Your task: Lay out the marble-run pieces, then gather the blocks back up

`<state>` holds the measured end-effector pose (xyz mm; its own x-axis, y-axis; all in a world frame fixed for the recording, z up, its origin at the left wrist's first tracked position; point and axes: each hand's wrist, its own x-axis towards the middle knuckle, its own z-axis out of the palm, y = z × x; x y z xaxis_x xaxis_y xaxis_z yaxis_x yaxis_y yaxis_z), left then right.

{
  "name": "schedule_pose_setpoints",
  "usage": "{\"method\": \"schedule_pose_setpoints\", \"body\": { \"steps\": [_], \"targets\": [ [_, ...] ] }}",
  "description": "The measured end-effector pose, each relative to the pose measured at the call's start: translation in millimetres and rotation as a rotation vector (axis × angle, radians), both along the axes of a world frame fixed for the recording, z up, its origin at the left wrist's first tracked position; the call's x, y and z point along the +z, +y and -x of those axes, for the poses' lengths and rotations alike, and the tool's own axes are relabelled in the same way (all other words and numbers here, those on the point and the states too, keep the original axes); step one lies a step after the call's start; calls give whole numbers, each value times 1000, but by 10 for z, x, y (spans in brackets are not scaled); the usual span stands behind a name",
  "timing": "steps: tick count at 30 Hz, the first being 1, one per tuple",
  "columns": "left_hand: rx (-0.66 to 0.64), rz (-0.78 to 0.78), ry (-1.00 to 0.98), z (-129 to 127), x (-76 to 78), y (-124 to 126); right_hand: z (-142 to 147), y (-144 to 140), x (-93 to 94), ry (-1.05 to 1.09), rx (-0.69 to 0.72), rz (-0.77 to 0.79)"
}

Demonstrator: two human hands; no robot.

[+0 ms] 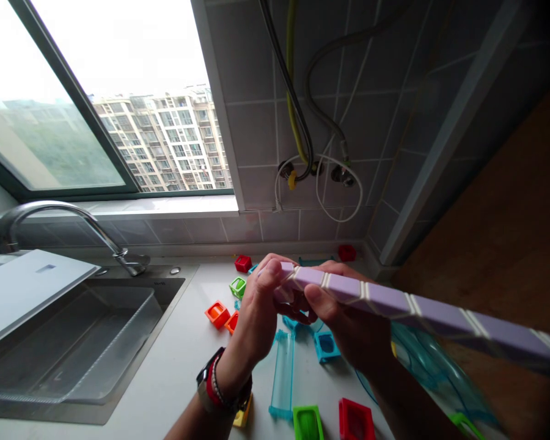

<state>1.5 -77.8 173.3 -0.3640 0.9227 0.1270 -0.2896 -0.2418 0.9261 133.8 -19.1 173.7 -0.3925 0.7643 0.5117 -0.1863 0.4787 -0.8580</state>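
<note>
A long lilac bar (343,288) with white bands across it runs from the middle of the view to the right edge. My left hand (259,305) grips its near-left end, with thumb and fingers closed around it. Close beside it, my right hand (357,327) holds the bar from below, thumb pressed to its side; most of its fingers are hidden behind the bar. Beneath the hands lie a clear blue plastic channel piece (283,376) and a blue block frame (326,346).
Orange (217,314), green (308,423) and red (356,419) plastic blocks are scattered over the white counter (165,379). A clear blue plastic bag (440,366) lies at right. The sink at left holds a clear tray (96,342) below a faucet (68,211). Hoses (297,110) hang on the tiled wall.
</note>
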Motion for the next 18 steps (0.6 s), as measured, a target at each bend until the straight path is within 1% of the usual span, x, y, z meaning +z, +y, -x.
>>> {"method": "schedule_pose_setpoints", "body": {
  "steps": [3, 5, 7, 9, 12, 15, 18],
  "targets": [
    [-139, -38, -78, -3, 16, 0, 28, -9, -35, 125, 193, 280],
    [-162, -77, -95, 3, 15, 4, 48, -15, -52, 179, 332, 416],
    [-143, -109, -96, 10, 4, 14, 61, -18, -59, 190, 402, 491],
    [-130, -127, -105, 16, -7, 26, 69, -15, -64, 193, 424, 514],
    [-106, -136, -135, 20, -10, 40, 86, 7, -88, 269, 452, 494],
    [-113, -124, -134, 29, -9, 41, 107, 45, -130, 342, 464, 425],
    [-148, -133, -91, 39, -35, 36, 108, 75, -162, 349, 421, 334]
  ]
}}
